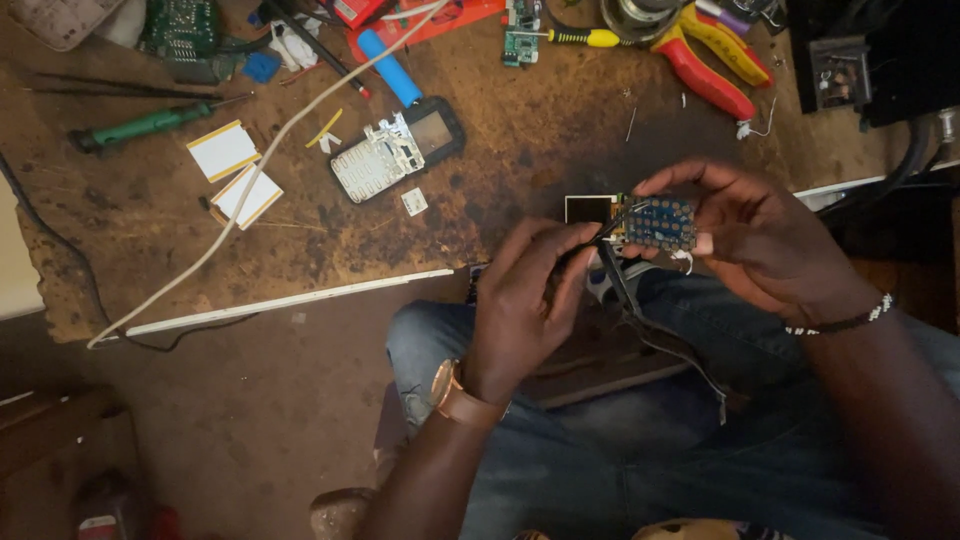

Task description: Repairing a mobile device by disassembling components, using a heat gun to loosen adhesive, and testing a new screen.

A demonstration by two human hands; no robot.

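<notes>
My right hand [760, 235] grips a small blue circuit board [660, 222] with gold contact pads, held above the table's front edge. My left hand [525, 300], a watch on its wrist, pinches thin black tweezers [590, 242] whose tip touches the board's left end. A small square screen part [589, 209] hangs at the board's left side. A dark cable [650, 325] trails from the hands down across my lap.
On the worn brown table [150, 215] lie an opened phone with keypad [395, 150], a blue cylinder cell [390, 68], a green screwdriver [150, 124], red-and-yellow pliers [715, 60], white pads [235, 170], a white cable [250, 180] and green circuit boards [180, 25].
</notes>
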